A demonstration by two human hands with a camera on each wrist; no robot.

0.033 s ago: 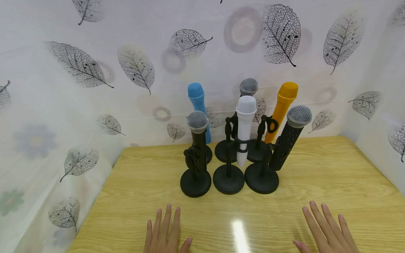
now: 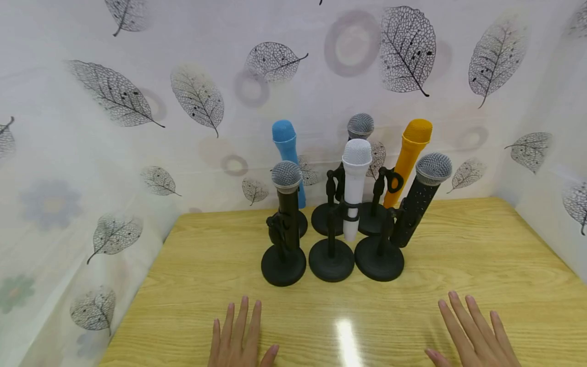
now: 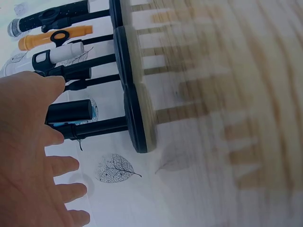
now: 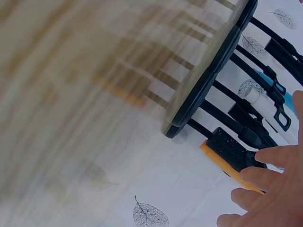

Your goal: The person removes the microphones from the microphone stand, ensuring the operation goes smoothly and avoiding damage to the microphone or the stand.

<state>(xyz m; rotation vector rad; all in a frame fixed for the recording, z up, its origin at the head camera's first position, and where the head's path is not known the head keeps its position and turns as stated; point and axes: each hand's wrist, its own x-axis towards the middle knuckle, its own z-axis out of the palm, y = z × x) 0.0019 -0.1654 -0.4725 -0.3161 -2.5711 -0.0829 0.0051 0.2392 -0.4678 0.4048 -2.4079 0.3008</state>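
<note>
Several microphones stand in two rows on black round-based stands. In front are a black one with a grey mesh head (image 2: 287,204), a white one (image 2: 355,178) and a speckled black one (image 2: 416,209) leaning right. Behind them are a blue microphone (image 2: 288,148), a grey-headed one (image 2: 360,125) mostly hidden by the white one, and an orange one (image 2: 407,158). My left hand (image 2: 237,341), fingers straight and spread, is near the table's front, left of the stands. Toward the right, my right hand (image 2: 479,339) is likewise spread. Both hands hold nothing and are apart from the stands.
The wood-grain table (image 2: 202,265) reaches back to a pale leaf-printed backdrop (image 2: 192,153), which also rises on the left and right. Black bases (image 2: 331,261) of the front stands are close together. A bright light reflection lies on the tabletop between the hands.
</note>
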